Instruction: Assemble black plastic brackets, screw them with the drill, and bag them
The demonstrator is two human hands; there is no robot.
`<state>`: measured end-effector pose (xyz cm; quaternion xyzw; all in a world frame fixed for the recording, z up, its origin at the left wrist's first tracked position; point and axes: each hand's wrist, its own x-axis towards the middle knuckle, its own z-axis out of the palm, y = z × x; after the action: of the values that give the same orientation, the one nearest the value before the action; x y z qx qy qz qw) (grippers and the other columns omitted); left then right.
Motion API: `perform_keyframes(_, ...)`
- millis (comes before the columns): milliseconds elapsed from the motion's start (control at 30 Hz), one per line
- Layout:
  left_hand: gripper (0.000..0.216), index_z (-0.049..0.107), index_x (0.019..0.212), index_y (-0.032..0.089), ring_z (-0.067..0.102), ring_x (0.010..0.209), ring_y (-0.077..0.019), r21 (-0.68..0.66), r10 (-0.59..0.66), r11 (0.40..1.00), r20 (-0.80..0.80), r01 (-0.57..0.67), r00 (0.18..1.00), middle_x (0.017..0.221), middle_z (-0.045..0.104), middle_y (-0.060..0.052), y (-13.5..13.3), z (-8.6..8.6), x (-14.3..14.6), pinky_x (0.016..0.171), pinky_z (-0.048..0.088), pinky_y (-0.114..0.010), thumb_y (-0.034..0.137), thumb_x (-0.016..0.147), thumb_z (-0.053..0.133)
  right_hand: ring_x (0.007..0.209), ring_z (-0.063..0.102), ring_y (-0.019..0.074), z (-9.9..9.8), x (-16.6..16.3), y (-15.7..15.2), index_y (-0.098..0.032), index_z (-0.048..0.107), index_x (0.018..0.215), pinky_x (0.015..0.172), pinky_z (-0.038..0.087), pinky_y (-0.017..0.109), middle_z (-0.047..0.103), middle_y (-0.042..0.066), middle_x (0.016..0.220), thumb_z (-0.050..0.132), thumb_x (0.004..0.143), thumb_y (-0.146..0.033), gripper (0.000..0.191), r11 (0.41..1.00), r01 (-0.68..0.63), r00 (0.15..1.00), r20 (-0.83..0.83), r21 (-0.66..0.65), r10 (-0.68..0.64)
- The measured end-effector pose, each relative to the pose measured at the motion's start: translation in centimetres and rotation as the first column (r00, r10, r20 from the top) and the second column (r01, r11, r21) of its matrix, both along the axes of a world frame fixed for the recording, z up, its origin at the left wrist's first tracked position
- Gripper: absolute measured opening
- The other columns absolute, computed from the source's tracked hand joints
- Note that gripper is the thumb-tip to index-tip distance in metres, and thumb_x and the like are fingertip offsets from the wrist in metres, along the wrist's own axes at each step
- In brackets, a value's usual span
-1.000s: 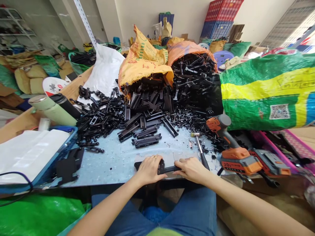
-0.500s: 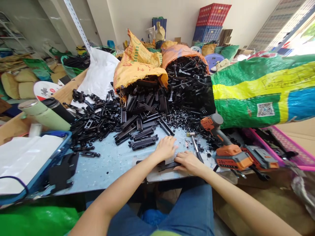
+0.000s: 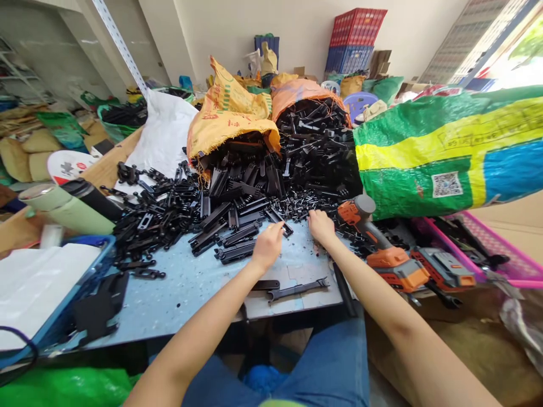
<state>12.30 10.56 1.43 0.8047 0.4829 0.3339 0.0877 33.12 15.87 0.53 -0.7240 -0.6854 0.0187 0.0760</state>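
The left hand (image 3: 268,244) hangs over the surface (image 3: 169,294) just in front of the channels (image 3: 237,250), its fingers drawn close together; whether anything is pinched in them, I cannot tell. The right hand (image 3: 321,227) is at the near edge of the loose pins (image 3: 299,204), fingers narrow and curled down, and their tips are too hidden to show a grip.

The bar (image 3: 298,289) lies on the pale board (image 3: 278,310) near the front edge, with no hand on it. A darker strip (image 3: 268,285) lies at its left end, partly hidden by the left forearm. With the bar so near the edge and unheld, a forearm brushing it could knock it askew or off towards the lap.

The pins are small, dark and jumbled, so the right hand could come away with the wrong kind, too many or none. A poor pinch could also drop 1 among the scraps, where it would be hard to find.

The black handle (image 3: 344,291) lies just beside the right forearm and reaches the front edge; a sideways sweep of that arm could tip it down. The drill (image 3: 376,233) is close on the same side, so an elbow swung out could bump it. The channels lean on each other in a loose heap, and pulling 1 out could let the others slide.
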Motion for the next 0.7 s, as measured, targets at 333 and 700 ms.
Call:
perform_keyframes(333,0.020,0.062,0.099,0.015,0.062,0.083,-0.0178,-0.066,0.301,0.953,0.321,-0.296,0.898,0.089,0.066,-0.007,-11.6,-4.4,-12.6,0.078,0.049,-0.033,0.022,0.088,0.046,0.086,0.060,0.0237,0.1,-1.6,0.6,-0.016,0.063,0.094,0.074,0.044,0.032,0.066,0.010,0.091,0.058,0.073,-0.023,0.022,0.997,-0.056,0.990,-0.129,-0.061,0.047)
perform_keyframes(700,0.027,0.056,0.112,0.015,0.062,0.093,-0.0217,0.285,0.114,0.954,-0.040,-0.098,0.993,0.099,0.066,-0.011,-12.0,-5.3,-12.8,0.079,0.049,-0.037,0.012,0.086,0.048,0.072,0.062,0.0163,0.2,-7.9,-12.9,-0.019,0.064,0.083,0.066,0.051,0.028,0.066,0.004,0.078,0.059,0.079,-0.034,0.016,0.904,-0.383,0.488,-0.789,0.190,0.373)
